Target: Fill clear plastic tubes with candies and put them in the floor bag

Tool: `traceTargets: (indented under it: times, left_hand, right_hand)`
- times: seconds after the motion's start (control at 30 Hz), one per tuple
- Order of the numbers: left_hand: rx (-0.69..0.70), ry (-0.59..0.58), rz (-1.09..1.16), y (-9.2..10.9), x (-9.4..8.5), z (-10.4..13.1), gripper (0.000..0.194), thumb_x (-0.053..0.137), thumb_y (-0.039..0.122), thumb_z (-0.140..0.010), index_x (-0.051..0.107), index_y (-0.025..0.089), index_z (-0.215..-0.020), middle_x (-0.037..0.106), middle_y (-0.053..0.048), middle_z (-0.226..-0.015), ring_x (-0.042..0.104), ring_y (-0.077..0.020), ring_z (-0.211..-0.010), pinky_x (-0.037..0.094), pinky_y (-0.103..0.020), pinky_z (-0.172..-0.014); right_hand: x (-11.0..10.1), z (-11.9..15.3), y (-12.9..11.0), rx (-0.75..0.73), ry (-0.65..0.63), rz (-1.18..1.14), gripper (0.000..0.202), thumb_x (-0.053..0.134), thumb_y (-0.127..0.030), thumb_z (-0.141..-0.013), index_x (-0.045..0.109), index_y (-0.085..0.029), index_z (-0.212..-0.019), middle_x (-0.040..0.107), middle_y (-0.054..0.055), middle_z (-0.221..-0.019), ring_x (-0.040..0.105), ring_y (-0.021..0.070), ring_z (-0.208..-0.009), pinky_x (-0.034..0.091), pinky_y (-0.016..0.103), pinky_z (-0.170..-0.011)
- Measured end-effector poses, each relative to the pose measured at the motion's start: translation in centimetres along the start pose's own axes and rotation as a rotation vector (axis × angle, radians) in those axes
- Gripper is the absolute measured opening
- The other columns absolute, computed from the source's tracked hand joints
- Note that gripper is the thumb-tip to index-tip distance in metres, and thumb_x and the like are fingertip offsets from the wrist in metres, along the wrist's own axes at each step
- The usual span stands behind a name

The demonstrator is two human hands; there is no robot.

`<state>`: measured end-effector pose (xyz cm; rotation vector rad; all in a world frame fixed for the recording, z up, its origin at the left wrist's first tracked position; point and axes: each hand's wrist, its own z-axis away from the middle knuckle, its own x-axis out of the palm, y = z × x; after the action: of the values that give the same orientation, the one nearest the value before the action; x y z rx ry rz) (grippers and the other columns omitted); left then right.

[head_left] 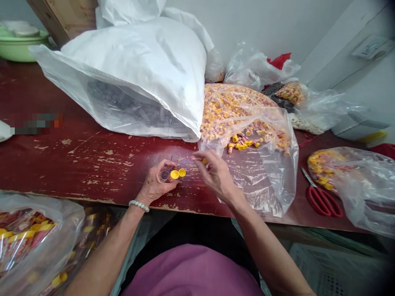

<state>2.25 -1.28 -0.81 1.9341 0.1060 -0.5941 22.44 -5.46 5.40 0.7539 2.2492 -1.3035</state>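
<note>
My left hand (156,181), with a beaded bracelet (138,205) on its wrist, is wrapped round several clear tubes (164,176) above the red table (92,164). Two of the tubes show yellow caps (174,174) at their upper ends. Just to the right, my right hand (212,170) pinches a small yellow-capped piece (204,161), partly hidden by the fingers. A white sack (132,74) lies open behind my left hand, with many clear tubes inside. Beyond my right hand, a clear bag (237,107) holds many yellow-capped pieces, some loose at its mouth.
Red-handled scissors (322,199) lie at the right beside another clear bag (364,181). At the lower left is a bag of filled tubes (24,238). A green basin (23,45) stands at the back left. Plastic bags (256,68) line the wall.
</note>
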Motion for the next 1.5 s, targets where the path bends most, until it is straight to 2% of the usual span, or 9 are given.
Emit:
traceTargets:
  times: [0.2,0.4,0.7,0.87,1.0,1.13,1.27,1.4,1.5]
  left_hand:
    - [-0.019,-0.012,-0.046,-0.1,-0.1,0.0,0.032,0.070,0.024,-0.062,0.053,0.017,-0.089,0.062,0.000,-0.079,0.057,-0.0124,-0.066,0.047,-0.022,-0.061]
    - [-0.077,-0.031,0.027,0.1,0.0,0.2,0.035,0.069,0.023,-0.062,0.052,0.016,-0.093,0.063,-0.001,-0.082,0.059,-0.0129,-0.069,0.048,-0.022,-0.063]
    - [-0.040,-0.010,-0.019,-0.2,-0.1,0.1,0.033,0.068,0.023,-0.063,0.053,0.018,-0.091,0.064,-0.001,-0.082,0.060,-0.0134,-0.070,0.048,-0.022,-0.063]
    - [-0.053,-0.017,0.060,-0.5,0.3,0.3,0.035,0.068,0.022,-0.063,0.051,0.017,-0.093,0.065,-0.005,-0.096,0.063,-0.0161,-0.080,0.051,-0.024,-0.068]
    - [-0.068,-0.041,0.112,-0.5,0.3,0.3,0.036,0.068,0.021,-0.063,0.050,0.017,-0.093,0.064,-0.008,-0.100,0.064,-0.0168,-0.082,0.053,-0.025,-0.071]
    - [-0.077,-0.047,0.099,-0.3,0.3,0.3,0.037,0.069,0.020,-0.062,0.049,0.016,-0.094,0.065,-0.009,-0.100,0.065,-0.0174,-0.083,0.053,-0.025,-0.070]
    - [-0.079,-0.046,0.107,-0.4,0.3,0.3,0.038,0.069,0.021,-0.062,0.050,0.017,-0.094,0.065,-0.009,-0.101,0.065,-0.0173,-0.082,0.053,-0.025,-0.069]
    - [-0.083,-0.052,0.087,-0.5,0.3,0.3,0.038,0.069,0.022,-0.062,0.052,0.017,-0.096,0.065,-0.007,-0.100,0.064,-0.0164,-0.080,0.052,-0.024,-0.067]
    - [-0.093,-0.039,0.074,-0.3,0.2,0.2,0.037,0.070,0.024,-0.061,0.053,0.017,-0.094,0.066,-0.005,-0.092,0.063,-0.0156,-0.075,0.051,-0.024,-0.065]
  right_hand:
    - [2.8,-1.7,-1.2,-0.238,-0.230,0.051,0.023,0.047,-0.019,-0.090,0.057,-0.019,-0.111,0.058,0.008,-0.099,0.054,0.0179,-0.092,0.048,0.033,-0.080]
    - [2.2,-1.3,-0.6,-0.179,-0.139,0.014,0.035,0.043,-0.007,-0.082,0.054,-0.021,-0.113,0.052,0.008,-0.108,0.053,0.0177,-0.096,0.048,0.034,-0.083]
    - [2.7,0.0,-0.4,-0.189,-0.206,0.199,0.048,0.043,-0.001,-0.072,0.059,-0.024,-0.110,0.051,0.006,-0.122,0.049,0.0204,-0.104,0.045,0.038,-0.085]
    - [-2.0,-2.0,6.0,0.209,0.337,0.296,0.027,0.038,-0.011,-0.082,0.061,-0.017,-0.093,0.059,0.007,-0.092,0.055,0.0176,-0.085,0.046,0.034,-0.079]
    - [-3.8,-3.1,12.0,0.481,0.164,0.590,0.025,0.049,-0.024,-0.080,0.064,-0.013,-0.097,0.059,0.013,-0.098,0.054,0.0235,-0.092,0.043,0.037,-0.082]
    - [-3.8,-2.9,13.9,0.531,0.053,0.690,0.026,0.048,-0.021,-0.081,0.063,-0.013,-0.100,0.061,0.015,-0.098,0.056,0.0243,-0.090,0.043,0.036,-0.079]
    - [-4.1,-2.3,11.9,0.536,0.181,0.405,0.028,0.052,-0.026,-0.080,0.061,-0.014,-0.103,0.062,0.006,-0.078,0.056,0.0189,-0.073,0.044,0.033,-0.070]
    - [-2.4,-2.1,6.1,0.341,0.395,-0.153,0.028,0.049,-0.040,-0.086,0.057,-0.018,-0.102,0.057,-0.001,-0.075,0.054,0.0114,-0.065,0.045,0.027,-0.063]
    - [0.8,-2.2,0.8,0.232,0.224,-0.450,0.021,0.053,-0.038,-0.086,0.056,-0.020,-0.097,0.059,-0.002,-0.077,0.055,0.0095,-0.068,0.047,0.025,-0.064]
